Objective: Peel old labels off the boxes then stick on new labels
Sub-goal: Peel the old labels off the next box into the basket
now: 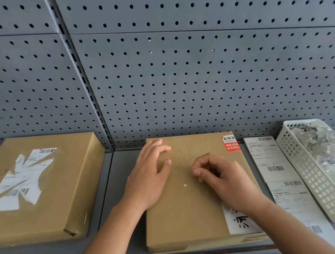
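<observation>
A flat brown cardboard box (185, 213) lies on the grey shelf in front of me. Its top is mostly bare, with small white paper scraps (184, 185), a red and white sticker (231, 143) at the far right corner and a white printed label (239, 222) near the front right. My left hand (150, 177) rests flat on the box's left part, fingers spread. My right hand (223, 179) hovers over the middle with fingers curled, fingertips close together; whether they pinch a scrap I cannot tell. A second box (51, 204) at left carries a torn white label (19, 181).
A strip of new white barcode labels (277, 168) lies to the right of the middle box. Beside it stands a white perforated plastic basket (317, 182) filled with crumpled peeled scraps. A grey pegboard wall (177, 73) rises behind the shelf.
</observation>
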